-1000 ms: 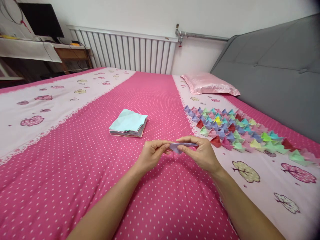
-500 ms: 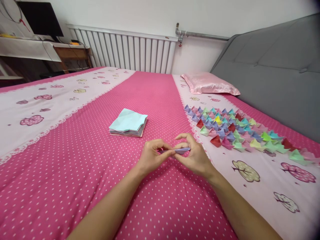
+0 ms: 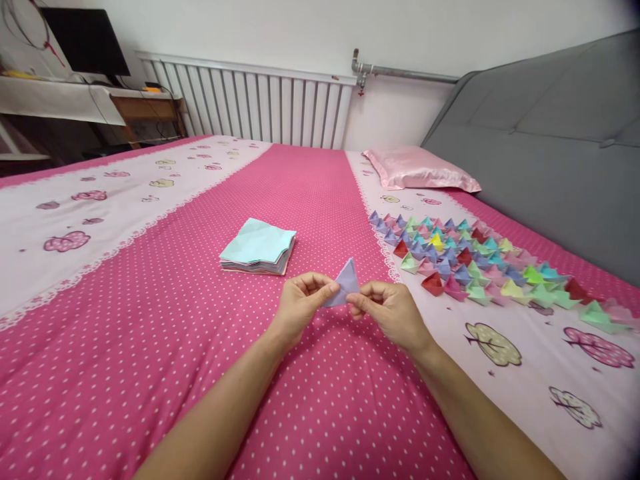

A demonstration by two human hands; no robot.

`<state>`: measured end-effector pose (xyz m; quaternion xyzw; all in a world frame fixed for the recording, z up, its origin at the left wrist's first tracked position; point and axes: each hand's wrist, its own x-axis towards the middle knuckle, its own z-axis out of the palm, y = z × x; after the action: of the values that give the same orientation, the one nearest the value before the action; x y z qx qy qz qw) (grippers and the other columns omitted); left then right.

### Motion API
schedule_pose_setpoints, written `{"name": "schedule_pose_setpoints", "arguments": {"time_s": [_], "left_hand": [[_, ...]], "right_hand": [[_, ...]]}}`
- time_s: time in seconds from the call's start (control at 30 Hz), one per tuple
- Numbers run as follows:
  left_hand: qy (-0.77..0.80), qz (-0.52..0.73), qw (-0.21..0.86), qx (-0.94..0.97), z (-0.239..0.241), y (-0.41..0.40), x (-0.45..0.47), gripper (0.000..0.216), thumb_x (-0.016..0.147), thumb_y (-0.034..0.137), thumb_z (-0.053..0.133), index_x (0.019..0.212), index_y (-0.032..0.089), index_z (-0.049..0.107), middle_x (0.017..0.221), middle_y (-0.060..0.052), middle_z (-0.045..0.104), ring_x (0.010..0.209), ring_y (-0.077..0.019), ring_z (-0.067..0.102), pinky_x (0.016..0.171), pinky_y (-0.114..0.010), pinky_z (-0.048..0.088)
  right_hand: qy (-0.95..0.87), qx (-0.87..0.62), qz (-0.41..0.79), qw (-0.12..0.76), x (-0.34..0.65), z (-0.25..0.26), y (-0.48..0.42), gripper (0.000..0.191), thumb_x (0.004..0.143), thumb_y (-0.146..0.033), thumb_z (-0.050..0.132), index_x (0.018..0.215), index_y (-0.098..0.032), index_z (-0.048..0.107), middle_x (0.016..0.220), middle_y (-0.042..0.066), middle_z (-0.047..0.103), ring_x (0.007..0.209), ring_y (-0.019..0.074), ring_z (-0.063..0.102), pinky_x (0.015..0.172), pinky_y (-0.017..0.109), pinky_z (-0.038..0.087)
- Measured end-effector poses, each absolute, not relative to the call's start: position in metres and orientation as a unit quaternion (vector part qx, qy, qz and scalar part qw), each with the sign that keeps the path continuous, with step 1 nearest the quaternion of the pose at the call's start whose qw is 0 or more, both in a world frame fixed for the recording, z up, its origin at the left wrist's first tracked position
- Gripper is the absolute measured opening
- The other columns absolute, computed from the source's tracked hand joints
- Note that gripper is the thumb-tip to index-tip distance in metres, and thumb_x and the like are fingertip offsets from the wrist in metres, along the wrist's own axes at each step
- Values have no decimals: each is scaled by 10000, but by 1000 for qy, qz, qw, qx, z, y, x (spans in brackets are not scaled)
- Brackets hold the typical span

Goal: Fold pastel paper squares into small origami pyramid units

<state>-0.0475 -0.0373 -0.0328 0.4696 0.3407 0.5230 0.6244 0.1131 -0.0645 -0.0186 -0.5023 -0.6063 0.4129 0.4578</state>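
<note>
Between my two hands is a piece of folded purple paper, held up above the bed with one pointed corner upward. My left hand pinches its left side between thumb and fingers. At its lower right edge, my right hand is closed on the paper with thumb and forefinger. Beyond my left hand lies a stack of square paper sheets, a pale blue one on top. To the right, several rows of folded paper boats in many colours stand on the bedspread.
A pink dotted bedspread covers the bed. Farther back lies a pink pillow beside the grey headboard. A white radiator runs along the wall, and a desk with a dark monitor stands at the far left.
The purple paper has turned from nearly edge-on to showing its flat face, point up. My right hand's fingers have closed in toward its lower edge, and my left hand has shifted slightly.
</note>
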Motion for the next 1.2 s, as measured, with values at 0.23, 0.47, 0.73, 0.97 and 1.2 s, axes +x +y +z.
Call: {"name": "schedule_pose_setpoints", "arguments": {"time_s": [0.23, 0.47, 0.73, 0.97, 1.2], "left_hand": [[366, 460, 606, 536, -34, -37, -53, 267, 639, 361, 736, 598, 110, 655, 527, -4, 606, 449, -53, 455, 454, -185, 332], [376, 482, 471, 637, -36, -36, -53, 223, 694, 324, 677, 612, 118, 654, 551, -24, 622, 496, -83, 494, 486, -202, 373], [384, 444, 387, 712, -34, -42, -51, 185, 716, 264, 631, 593, 130, 663, 557, -30, 639, 505, -92, 505, 490, -199, 379], [372, 438, 383, 723, -35, -42, -52, 183, 734, 268, 622, 622, 134, 676, 584, -35, 651, 524, -99, 518, 511, -207, 380], [358, 429, 387, 733, -34, -45, -51, 177, 742, 275, 614, 650, 144, 691, 606, -41, 667, 539, -108, 533, 518, -214, 388]], "right_hand": [[-616, -490, 454, 417, 119, -15, -62, 244, 708, -379, 678, 610, -157, 650, 575, 11, 653, 540, 122, 606, 571, 245, 481], [-632, -474, 453, 414, 120, -23, -57, 217, 748, -377, 638, 776, -163, 664, 749, 28, 673, 702, 145, 624, 688, 282, 489], [-603, -469, 411, 498, 121, -22, -57, 194, 735, -373, 663, 771, -182, 659, 764, 27, 657, 734, 157, 601, 725, 298, 484], [-625, -440, 399, 507, 120, -21, -59, 177, 799, -365, 597, 759, -198, 639, 751, 12, 632, 739, 150, 581, 718, 279, 464], [-597, -433, 405, 540, 113, -26, -60, 166, 803, -359, 585, 757, -206, 631, 740, 13, 631, 731, 154, 570, 697, 270, 448]]}}
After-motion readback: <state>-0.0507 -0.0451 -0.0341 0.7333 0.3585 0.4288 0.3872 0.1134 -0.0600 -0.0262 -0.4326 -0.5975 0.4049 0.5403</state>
